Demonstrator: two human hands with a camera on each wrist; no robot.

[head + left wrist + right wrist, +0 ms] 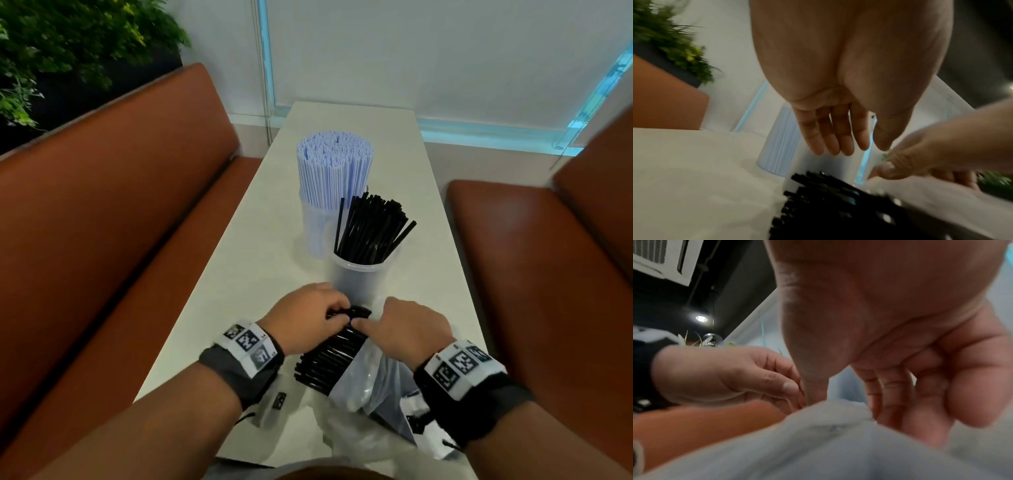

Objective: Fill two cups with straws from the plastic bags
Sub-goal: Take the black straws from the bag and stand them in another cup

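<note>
Straws (329, 356), black ones, lie in a loose bundle on the white surface (239, 274) right in front of the person, half out of a clear plastic bag (370, 373) crumpled toward five o'clock. The bundle's long axis runs from about seven o'clock up to one o'clock, its far ends pointing at the nearer cup.

Both hands sit over that far end. From the head view the left hand (305, 318) comes in from nine o'clock with fingers curled down onto the straw tips, yet its own wrist view shows the fingers (830, 138) fairly straight above the black ends, so I cannot tell whether it actually grips them. The right hand (407, 325) comes in from three o'clock, thumb and fingers bent onto the bag's mouth, seemingly pinching the plastic; blur leaves that uncertain too.

Just beyond the hands, at twelve o'clock, stands the translucent cup (363, 277), partly filled with black straws (373, 229) that fan out loosely. Behind it, at about eleven o'clock, a second cup (315, 222) is packed tight with blue-and-white striped straws (334, 171).

Judging by this, the coming lift turns on tipping the lying bundle upright; the left hand is placed slightly nearer the free ends.
</note>
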